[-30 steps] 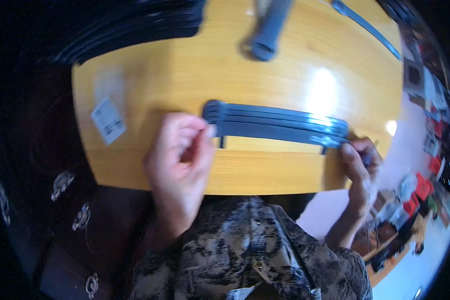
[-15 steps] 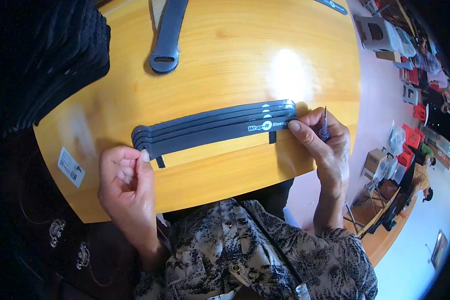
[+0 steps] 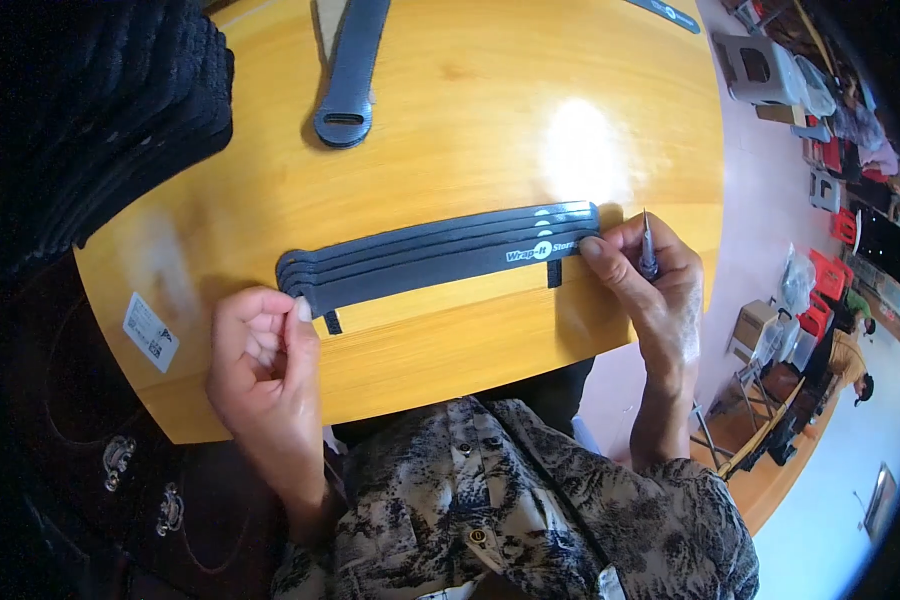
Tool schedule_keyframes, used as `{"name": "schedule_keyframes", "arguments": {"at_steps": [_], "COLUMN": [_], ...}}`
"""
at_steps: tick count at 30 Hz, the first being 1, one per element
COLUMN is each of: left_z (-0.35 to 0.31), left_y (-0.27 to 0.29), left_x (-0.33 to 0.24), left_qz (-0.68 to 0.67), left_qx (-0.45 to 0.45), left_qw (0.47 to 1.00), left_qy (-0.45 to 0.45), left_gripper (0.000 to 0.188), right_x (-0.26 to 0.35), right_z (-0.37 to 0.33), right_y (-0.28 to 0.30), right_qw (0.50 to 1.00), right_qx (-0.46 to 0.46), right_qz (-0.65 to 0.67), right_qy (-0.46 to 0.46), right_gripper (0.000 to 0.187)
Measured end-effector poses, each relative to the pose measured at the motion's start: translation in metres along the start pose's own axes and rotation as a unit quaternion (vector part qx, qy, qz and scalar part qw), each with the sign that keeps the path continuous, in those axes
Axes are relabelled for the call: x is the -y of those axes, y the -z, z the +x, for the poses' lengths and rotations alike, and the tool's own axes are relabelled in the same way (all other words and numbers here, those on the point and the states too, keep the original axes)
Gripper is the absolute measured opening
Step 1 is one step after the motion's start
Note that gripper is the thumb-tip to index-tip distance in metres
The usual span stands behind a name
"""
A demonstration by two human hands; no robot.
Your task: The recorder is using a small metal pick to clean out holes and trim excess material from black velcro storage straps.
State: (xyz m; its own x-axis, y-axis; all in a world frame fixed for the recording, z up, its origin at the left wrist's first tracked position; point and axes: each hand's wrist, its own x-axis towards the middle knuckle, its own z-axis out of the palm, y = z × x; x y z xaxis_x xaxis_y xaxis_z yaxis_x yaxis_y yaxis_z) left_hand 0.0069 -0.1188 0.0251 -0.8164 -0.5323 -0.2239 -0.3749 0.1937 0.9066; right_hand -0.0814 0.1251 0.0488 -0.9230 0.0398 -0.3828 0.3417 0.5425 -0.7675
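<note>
Black straps [image 3: 440,263] fanned over the surface [image 3: 480,130], pinched at both ends
The left hand [image 3: 268,365] pinches the straps' rounded end; the right hand [image 3: 660,305] pinches the opposite end, a pointed tool [image 3: 649,252] tucked among its fingers. Light, even grip should keep the straps neatly stepped, the tool's tip best kept clear of them. Left of the straps lies a white label [image 3: 150,332].

Two hands [image 3: 270,375] [image 3: 662,290] are flanking four black straps [image 3: 420,274]; two dark tabs [image 3: 554,274] are protruding beneath the straps, one white label [image 3: 151,332] lying leftward.
</note>
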Motion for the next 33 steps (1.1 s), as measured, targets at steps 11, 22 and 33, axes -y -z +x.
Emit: {"name": "schedule_keyframes", "arguments": {"at_steps": [11, 22, 33], "left_z": [-0.003, -0.013, -0.003], "left_y": [0.004, 0.008, -0.008], "left_x": [-0.018, 0.006, -0.003], "left_qz": [-0.075, 0.187, 0.147], "left_qx": [0.013, -0.079, 0.062], "left_qw": [0.987, 0.918, 0.952], "left_qy": [0.138, -0.341, -0.262], "left_gripper": [0.006, 0.024, 0.03], "right_x": [0.002, 0.018, 0.019], "right_z": [0.012, -0.009, 0.016], "right_y": [0.01, -0.008, -0.015], "right_qw": [0.999, 0.985, 0.95], "right_qx": [0.052, 0.022, 0.025], "right_qz": [0.009, -0.071, -0.246], "right_qy": [0.013, 0.153, 0.193], "right_gripper": [0.018, 0.022, 0.032]}}
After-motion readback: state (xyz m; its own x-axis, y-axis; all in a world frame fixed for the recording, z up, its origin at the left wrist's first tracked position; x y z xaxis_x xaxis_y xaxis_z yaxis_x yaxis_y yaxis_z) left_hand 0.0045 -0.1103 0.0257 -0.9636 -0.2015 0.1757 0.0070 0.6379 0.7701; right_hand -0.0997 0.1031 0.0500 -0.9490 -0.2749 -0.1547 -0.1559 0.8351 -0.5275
